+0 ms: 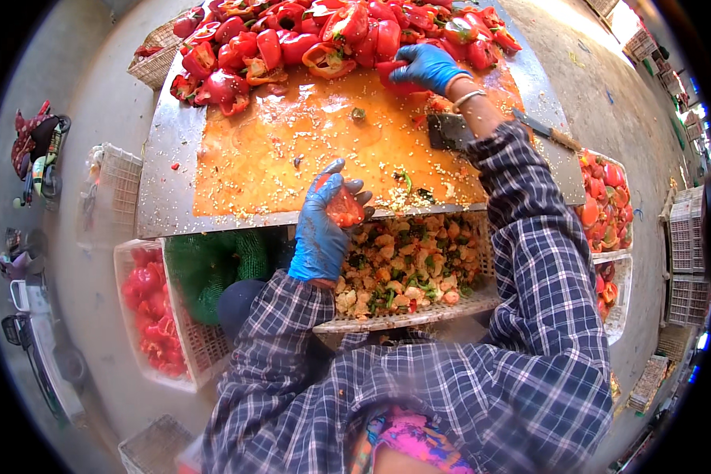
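A: What could go wrong on the table point(166, 170)?
B: The pepper heap point(312, 31) is lying loose, so tugging 1 out could be sending others sliding.
A: Containers?
B: The basket point(407, 319) is holding pale cores; the left crate point(203, 351), red peppers point(146, 288).
A: Hands?
B: The right hand point(428, 68) is curling over a pepper (I can't tell how firmly) at the heap's edge; the left hand point(321, 233) is cupping 1 red piece point(344, 208) near the table's edge.

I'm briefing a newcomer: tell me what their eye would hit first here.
A heap of red peppers covers the far side of the table. The blue-gloved left hand holds a red piece by the near edge; the right hand, also gloved, is at the heap's edge.
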A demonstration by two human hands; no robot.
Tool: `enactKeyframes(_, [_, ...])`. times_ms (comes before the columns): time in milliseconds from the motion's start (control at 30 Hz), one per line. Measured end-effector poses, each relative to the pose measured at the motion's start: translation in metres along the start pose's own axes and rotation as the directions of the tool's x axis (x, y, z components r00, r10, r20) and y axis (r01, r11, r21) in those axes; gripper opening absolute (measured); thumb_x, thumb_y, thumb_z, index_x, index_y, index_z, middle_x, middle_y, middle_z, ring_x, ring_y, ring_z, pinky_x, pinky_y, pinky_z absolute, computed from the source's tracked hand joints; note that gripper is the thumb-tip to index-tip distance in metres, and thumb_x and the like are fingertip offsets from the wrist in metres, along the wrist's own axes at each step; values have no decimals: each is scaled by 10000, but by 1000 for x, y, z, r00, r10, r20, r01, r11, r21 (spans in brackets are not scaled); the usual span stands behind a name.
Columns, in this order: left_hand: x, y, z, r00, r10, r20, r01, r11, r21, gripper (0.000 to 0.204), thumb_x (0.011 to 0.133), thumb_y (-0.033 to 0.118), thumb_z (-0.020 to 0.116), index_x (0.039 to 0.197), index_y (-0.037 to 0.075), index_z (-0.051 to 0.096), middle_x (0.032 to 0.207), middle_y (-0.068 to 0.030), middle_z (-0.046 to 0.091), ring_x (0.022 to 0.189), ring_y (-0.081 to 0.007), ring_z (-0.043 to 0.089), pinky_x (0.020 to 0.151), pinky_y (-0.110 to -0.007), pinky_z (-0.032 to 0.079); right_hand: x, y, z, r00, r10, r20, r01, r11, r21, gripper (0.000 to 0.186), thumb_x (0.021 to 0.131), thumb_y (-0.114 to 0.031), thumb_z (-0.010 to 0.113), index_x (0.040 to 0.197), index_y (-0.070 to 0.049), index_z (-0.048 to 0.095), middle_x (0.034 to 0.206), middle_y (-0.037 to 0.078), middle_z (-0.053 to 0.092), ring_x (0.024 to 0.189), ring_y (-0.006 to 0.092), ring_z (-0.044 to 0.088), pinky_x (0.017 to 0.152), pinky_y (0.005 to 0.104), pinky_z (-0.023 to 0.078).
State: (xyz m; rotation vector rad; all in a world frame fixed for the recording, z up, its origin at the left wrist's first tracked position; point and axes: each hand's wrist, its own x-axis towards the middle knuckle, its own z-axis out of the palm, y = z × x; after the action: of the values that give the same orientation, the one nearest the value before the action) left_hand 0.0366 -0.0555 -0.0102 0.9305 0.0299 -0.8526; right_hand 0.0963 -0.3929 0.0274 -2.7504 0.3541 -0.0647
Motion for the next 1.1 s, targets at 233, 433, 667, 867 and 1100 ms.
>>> enactKeyframes(233, [0, -1, 7, 999, -4, -48, 3, 1000, -15, 580, 946, 390, 559, 1389, 41, 425, 1228, -232, 491, 1029, -339, 583, 875, -448, 529, -53, 2, 58, 959, 271, 87, -244, 624, 742, 331, 813, -353, 704, 891, -31, 709, 756, 83, 664, 653, 161, 603, 610, 320, 492])
enactKeyframes(433, [13, -10, 4, 998, -23, -60, 17, 996, -84, 598, 943, 418, 561, 1358, 18, 403, 1212, -246, 484, 1032, -351, 582, 871, -455, 531, -79, -23, 61, 963, 266, 37, -217, 688, 692, 417, 832, -328, 731, 1089, -11, 641, 931, 94, 678, 719, 160, 622, 615, 288, 509])
enactKeyframes(667, [15, -12, 6, 996, -53, -65, 46, 994, -101, 587, 952, 438, 540, 1341, 22, 395, 1201, -244, 484, 1035, -361, 581, 856, -475, 530, -72, -58, 56, 917, 341, -209, -339, 940, 46, 707, 798, -567, 566, 1338, -114, 507, 1262, 221, 581, 1138, 377, 584, 972, 459, 463])
enactKeyframes(867, [17, -11, 7, 994, -39, -99, 26, 991, -129, 588, 950, 456, 545, 1314, 20, 394, 1214, -238, 475, 1048, -367, 569, 870, -487, 522, -66, -71, 86, 963, 251, -100, -253, 967, -11, 393, 779, -396, 605, 1091, -157, 605, 1013, 157, 672, 962, 365, 648, 823, 447, 524])
enactKeyframes(1100, [22, -6, -1, 999, 33, 8, -27, 915, -403, 565, 907, 480, 600, 1237, 44, 454, 1149, -147, 546, 978, -291, 594, 857, -482, 516, -142, -145, 87, 729, -455, -512, 410, 889, -205, 348, 716, -140, 698, 1051, -211, 639, 817, 43, 609, 721, 255, 618, 604, 372, 496])
